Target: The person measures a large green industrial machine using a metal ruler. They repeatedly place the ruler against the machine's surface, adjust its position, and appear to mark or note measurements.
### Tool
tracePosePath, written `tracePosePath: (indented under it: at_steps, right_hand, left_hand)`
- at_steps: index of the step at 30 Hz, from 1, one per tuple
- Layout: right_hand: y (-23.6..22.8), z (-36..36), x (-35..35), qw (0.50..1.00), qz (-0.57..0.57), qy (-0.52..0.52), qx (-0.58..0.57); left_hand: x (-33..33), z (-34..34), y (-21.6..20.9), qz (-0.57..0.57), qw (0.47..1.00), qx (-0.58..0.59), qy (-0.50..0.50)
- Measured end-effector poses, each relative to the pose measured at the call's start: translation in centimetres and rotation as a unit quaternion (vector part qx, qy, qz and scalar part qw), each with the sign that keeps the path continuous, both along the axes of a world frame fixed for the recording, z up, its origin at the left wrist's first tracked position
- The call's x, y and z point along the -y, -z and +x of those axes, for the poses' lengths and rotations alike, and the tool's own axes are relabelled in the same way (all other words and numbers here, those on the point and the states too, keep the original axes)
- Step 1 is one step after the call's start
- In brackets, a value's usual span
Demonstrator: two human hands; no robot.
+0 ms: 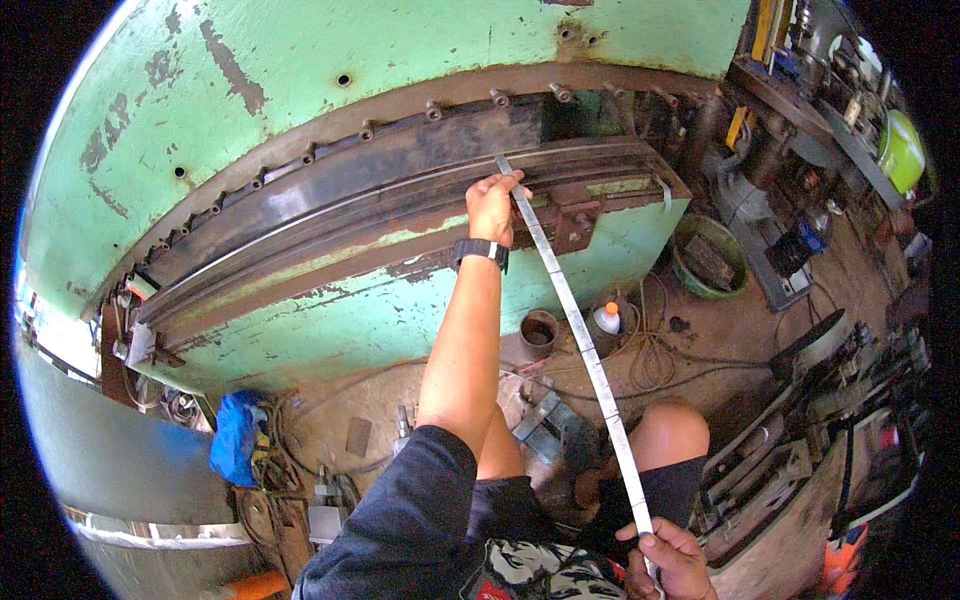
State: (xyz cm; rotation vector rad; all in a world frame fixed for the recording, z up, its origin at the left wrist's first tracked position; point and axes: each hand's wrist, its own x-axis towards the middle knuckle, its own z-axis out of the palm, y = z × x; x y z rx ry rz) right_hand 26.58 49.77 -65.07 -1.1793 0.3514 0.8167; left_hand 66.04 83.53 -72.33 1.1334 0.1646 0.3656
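Note:
A long, narrow flat metal strip (577, 315) with dark cross marks runs slanting from the machine's bed down toward my body. My left hand (492, 208), with a dark watch at the wrist, reaches forward and pinches the strip close to its far end. That end lies at the dark slotted edge (380, 190) of a large green press-like machine (360, 325). At the lower right, my right hand (668, 560) grips the near end of the strip between thumb and fingers. The strip spans the gap between the hands, above the floor and beside my bent knee (675, 433).
A bucket (708, 258) with a dark block inside stands right of the machine. A can (538, 332), an orange-capped white bottle (607, 316) and coiled cable (655, 360) sit on the floor. A blue bag (236, 437) lies left; metal machinery (770, 480) lines the right.

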Motion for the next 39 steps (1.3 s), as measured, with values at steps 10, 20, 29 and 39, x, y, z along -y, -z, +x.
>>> tracePosePath:
  at_steps: [10,20,29,39]
  right_hand:
    - [-0.11,-0.56,-0.69,1.0,-0.007,0.015,0.007]
    - [-0.26,-0.47,-0.26,1.0,0.006,0.006,0.013]
    - [-0.53,-0.39,-0.13,1.0,-0.006,-0.002,0.01]
    - [-0.74,-0.25,-0.21,1.0,-0.001,0.004,0.012]
  left_hand:
    - [0.12,-0.14,0.2,-0.012,1.0,0.003,0.001]
    - [0.13,-0.35,-0.04,-0.012,1.0,0.002,0.004]
    - [0.24,-0.24,-0.08,-0.015,1.0,0.006,-0.002]
    - [0.18,0.02,0.18,-0.025,1.0,0.011,-0.006]
